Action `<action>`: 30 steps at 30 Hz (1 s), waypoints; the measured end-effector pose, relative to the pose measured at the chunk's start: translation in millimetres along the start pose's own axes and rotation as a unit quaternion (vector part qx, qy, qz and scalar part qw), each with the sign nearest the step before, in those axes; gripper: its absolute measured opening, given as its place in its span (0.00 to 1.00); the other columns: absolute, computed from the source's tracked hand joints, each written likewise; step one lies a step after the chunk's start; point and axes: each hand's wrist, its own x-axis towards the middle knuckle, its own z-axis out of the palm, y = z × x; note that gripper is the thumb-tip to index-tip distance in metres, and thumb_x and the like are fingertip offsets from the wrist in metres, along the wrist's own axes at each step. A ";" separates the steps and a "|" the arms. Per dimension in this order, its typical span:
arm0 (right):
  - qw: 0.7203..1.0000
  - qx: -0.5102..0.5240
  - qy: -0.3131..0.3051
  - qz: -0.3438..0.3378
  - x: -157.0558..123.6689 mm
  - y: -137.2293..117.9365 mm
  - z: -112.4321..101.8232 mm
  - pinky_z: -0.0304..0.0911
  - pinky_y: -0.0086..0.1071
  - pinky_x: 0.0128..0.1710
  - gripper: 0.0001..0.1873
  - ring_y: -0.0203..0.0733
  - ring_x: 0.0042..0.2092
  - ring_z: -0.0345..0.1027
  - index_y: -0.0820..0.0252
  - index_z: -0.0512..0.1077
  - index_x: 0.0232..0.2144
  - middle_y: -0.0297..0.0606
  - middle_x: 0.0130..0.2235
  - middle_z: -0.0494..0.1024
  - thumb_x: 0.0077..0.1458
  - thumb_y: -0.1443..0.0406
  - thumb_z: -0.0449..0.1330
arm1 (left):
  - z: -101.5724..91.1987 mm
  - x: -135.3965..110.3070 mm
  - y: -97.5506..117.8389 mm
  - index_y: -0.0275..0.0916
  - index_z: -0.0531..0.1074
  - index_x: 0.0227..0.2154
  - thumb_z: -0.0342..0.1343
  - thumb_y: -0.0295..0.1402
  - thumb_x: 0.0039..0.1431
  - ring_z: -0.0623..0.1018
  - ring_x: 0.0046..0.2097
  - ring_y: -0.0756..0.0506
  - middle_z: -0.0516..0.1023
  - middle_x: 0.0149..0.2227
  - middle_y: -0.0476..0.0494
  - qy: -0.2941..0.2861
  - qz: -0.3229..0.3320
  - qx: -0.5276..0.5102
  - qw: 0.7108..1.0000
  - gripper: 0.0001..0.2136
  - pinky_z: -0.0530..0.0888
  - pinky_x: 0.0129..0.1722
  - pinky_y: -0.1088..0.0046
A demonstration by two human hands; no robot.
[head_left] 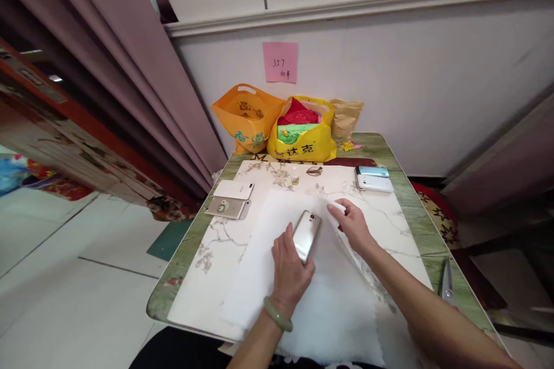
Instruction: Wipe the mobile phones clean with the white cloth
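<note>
My left hand, with a pale green bangle at the wrist, grips a gold smartphone by its lower end, fingers along one side and thumb at the other. The phone's back faces up, over a thin white sheet of paper or soft foam. Farther right, the fingers of my right hand pinch the sheet's raised right edge. Under the sheet lies a pale mat printed with flowering branches.
Two phones lie at the left, two more at the back right. Small glasses and a small bottle sit behind the sheet. Orange and yellow bags stand by the wall. Scissors rest at the right edge.
</note>
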 end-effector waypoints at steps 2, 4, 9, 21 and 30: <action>0.998 0.022 0.058 0.027 8.6 1.4 -4.3 0.51 0.24 0.16 0.24 0.30 0.18 0.52 0.58 0.69 0.33 0.22 0.18 0.58 0.41 0.46 0.65 | -11.8 -4.0 -9.1 0.37 0.47 0.65 0.55 0.27 0.50 0.64 0.56 0.34 0.64 0.56 0.34 0.010 0.034 0.077 0.996 0.38 0.58 0.57 0.49; 0.993 0.046 0.096 0.051 12.8 3.5 -8.0 0.48 0.24 0.15 0.25 0.29 0.16 0.51 0.58 0.70 0.34 0.21 0.18 0.57 0.42 0.47 0.65 | -16.1 -10.6 -17.2 0.37 0.44 0.65 0.56 0.29 0.52 0.65 0.55 0.34 0.63 0.55 0.33 0.034 0.028 0.126 0.991 0.39 0.61 0.56 0.49; 0.991 0.097 0.084 0.033 -16.7 6.2 9.7 0.49 0.24 0.14 0.22 0.30 0.16 0.52 0.56 0.67 0.35 0.21 0.18 0.60 0.47 0.48 0.64 | -0.5 -22.6 -27.6 0.36 0.44 0.64 0.60 0.37 0.51 0.67 0.53 0.34 0.65 0.53 0.33 0.023 -0.010 0.160 0.987 0.42 0.63 0.54 0.51; 0.902 -0.281 -0.228 -0.236 -46.1 26.8 54.5 0.65 0.31 0.34 0.10 0.37 0.32 0.70 0.54 0.73 0.41 0.35 0.36 0.76 0.56 0.62 0.58 | -12.3 -30.2 -32.8 0.35 0.51 0.60 0.60 0.29 0.42 0.67 0.53 0.34 0.69 0.51 0.34 0.049 -0.059 0.227 0.971 0.40 0.59 0.54 0.52; 0.870 -0.394 -0.164 -0.246 -27.7 39.5 73.9 0.59 0.28 0.32 0.07 0.35 0.33 0.71 0.49 0.74 0.36 0.30 0.34 0.76 0.59 0.57 0.58 | -9.2 -27.9 -35.6 0.32 0.48 0.62 0.61 0.37 0.47 0.70 0.49 0.36 0.71 0.45 0.37 0.066 -0.027 0.188 0.980 0.42 0.61 0.53 0.52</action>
